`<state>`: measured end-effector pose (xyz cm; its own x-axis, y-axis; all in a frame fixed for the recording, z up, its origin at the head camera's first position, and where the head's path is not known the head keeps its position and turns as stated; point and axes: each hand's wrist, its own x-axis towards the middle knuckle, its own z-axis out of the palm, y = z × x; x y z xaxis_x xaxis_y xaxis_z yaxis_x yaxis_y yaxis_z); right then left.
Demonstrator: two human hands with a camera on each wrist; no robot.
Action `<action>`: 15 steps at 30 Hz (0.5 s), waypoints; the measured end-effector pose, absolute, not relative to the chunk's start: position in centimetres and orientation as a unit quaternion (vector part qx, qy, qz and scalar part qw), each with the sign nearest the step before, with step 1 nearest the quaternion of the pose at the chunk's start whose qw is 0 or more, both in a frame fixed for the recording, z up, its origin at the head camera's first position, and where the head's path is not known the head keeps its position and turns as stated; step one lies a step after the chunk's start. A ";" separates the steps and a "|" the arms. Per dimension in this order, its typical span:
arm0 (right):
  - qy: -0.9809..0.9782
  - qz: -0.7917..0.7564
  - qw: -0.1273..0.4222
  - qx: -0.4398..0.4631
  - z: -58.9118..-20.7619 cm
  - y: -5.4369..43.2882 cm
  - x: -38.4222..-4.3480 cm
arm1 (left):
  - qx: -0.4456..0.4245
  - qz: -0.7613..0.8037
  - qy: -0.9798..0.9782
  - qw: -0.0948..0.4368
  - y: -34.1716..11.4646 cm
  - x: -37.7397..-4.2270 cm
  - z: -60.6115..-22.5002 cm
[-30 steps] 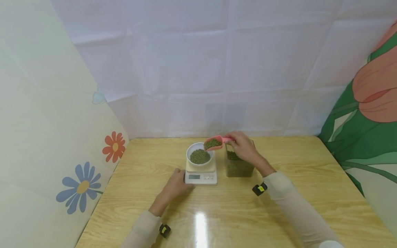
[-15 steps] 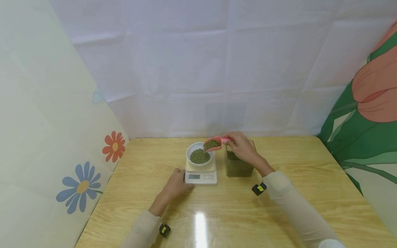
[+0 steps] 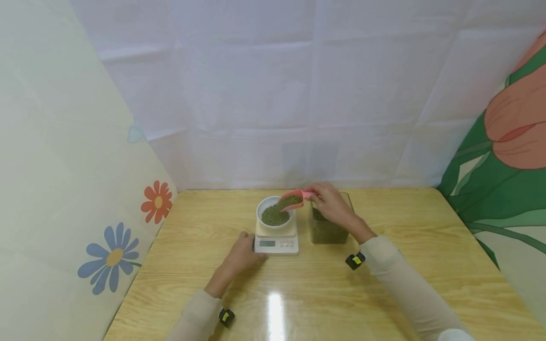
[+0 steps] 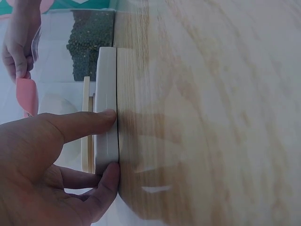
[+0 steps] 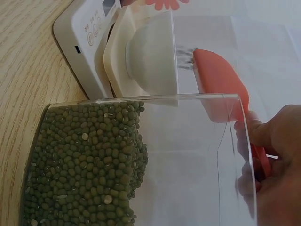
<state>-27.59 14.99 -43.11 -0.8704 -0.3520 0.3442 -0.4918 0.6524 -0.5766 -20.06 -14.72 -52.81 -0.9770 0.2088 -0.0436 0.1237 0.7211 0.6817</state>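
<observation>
My right hand [image 3: 333,204] grips the handle of a pink scoop [image 5: 221,77] with mung beans in it. The scoop is tilted over the right rim of a white bowl [image 5: 153,54], and beans fall from its lip in the right wrist view. Inside the bowl lies a heap of mung beans [image 3: 273,216]. Under the bowl is a white kitchen scale [image 3: 290,245] with a small display. My left hand [image 3: 243,255] holds the scale's front left corner, with thumb and fingers against its edge. A clear square container [image 3: 330,233], partly filled with mung beans, stands right of the scale beneath my right forearm.
The wooden table [image 3: 204,218] ends at a white cloth backdrop [image 3: 239,142] just behind the bowl and container. Printed flower panels [image 3: 490,189] stand along both sides. A gap of bare wood separates the scale from the container.
My right hand has tipped the scoop further down and slightly left over the bowl, and beans now pour out. My left hand and the scale have stayed in place.
</observation>
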 end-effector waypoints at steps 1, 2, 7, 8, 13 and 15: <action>-0.904 0.343 0.102 0.235 -43.1 15.0 -27.6 | 0.090 0.362 0.926 0.059 -14.7 -20.0 -52.8; -0.904 0.342 0.103 0.235 -43.1 14.9 -27.6 | 0.090 0.362 0.926 0.059 -14.7 -20.0 -52.8; -0.905 0.337 0.107 0.237 -43.2 14.8 -27.7 | 0.091 0.358 0.927 0.057 -14.6 -20.1 -52.8; -0.905 0.337 0.106 0.236 -43.2 14.8 -27.7 | 0.091 0.359 0.927 0.056 -14.6 -20.2 -52.9; -0.906 0.330 0.108 0.241 -43.3 14.6 -27.8 | 0.092 0.358 0.927 0.055 -14.7 -20.2 -52.9; -0.907 0.326 0.108 0.244 -43.3 14.6 -27.8 | 0.091 0.358 0.928 0.055 -14.6 -20.2 -52.9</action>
